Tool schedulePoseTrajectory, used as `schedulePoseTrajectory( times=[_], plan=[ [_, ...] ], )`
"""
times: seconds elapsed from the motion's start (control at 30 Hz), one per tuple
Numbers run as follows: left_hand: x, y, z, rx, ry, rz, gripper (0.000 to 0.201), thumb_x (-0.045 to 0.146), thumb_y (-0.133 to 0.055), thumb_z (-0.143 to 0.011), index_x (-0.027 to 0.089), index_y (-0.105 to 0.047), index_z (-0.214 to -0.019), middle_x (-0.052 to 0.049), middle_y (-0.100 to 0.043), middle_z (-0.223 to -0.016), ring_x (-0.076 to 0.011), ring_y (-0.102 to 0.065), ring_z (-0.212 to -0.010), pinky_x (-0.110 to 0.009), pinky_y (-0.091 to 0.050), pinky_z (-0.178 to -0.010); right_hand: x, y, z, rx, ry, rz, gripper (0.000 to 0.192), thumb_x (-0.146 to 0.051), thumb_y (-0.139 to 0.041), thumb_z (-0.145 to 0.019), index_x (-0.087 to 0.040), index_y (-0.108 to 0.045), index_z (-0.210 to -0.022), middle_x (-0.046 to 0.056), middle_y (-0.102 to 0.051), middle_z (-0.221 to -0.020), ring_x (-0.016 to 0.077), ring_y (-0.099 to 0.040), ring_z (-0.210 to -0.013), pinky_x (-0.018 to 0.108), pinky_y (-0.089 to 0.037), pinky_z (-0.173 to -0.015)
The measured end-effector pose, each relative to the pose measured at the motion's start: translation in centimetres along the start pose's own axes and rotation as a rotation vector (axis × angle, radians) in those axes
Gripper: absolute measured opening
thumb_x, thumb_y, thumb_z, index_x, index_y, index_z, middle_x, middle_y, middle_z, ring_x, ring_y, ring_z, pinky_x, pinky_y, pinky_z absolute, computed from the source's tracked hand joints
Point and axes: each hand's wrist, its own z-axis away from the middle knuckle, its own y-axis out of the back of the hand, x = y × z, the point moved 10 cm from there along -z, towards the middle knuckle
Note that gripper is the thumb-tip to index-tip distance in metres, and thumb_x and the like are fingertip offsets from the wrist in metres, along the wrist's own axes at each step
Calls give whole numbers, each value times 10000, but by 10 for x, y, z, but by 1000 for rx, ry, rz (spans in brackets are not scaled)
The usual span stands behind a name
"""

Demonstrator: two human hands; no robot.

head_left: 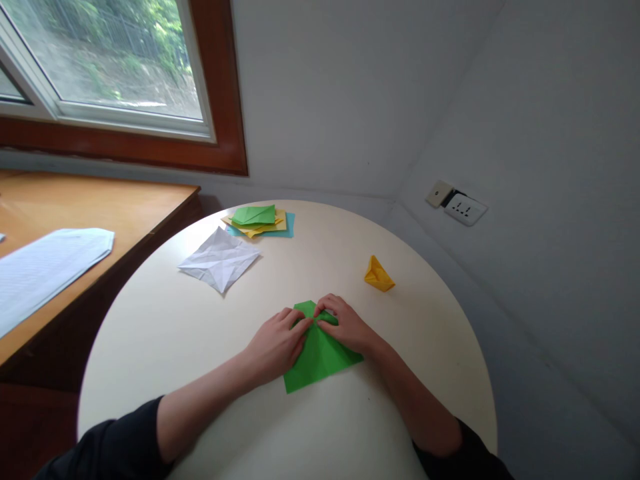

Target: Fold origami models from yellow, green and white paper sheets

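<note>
On a round white table, a green sheet is flanked by the left hand at one side and the right hand at the other, its wide part spread toward the near side and one small end left uncovered beyond the fingertips. The fingers of both hands are bent onto the paper, their tips brought close together at its upper middle; whether paper is pinched there or merely pressed cannot be told. A fold appears to be under way. For a clean result, the edges should be lined up before firm pressure is applied, the layers pinned by one hand while the crease is run outward by the other, and the whole kept flat against the table so that no skew is let in. Beyond the right hand, an orange boat is seen, touched by neither hand. Farther off to the left, a creased white sheet is laid out just beside a paper stack, topped by a green piece.
</note>
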Motion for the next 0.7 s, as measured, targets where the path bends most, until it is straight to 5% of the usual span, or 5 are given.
schedulePoseTrajectory(
  times=[0.7],
  plan=[
    [0, 2, 1, 7, -15, 9, 242, 162, -427, -829, 163, -620, -976, -103, -605, -972, -219, -550, -919, -363, -508, -798, -1, -2, 1, 17, -18, 55, 174, -68, -553, -716, -208, -532, -818, 10, -582, -878, 170, -500, -881, 322, -399, -839]
  ],
)
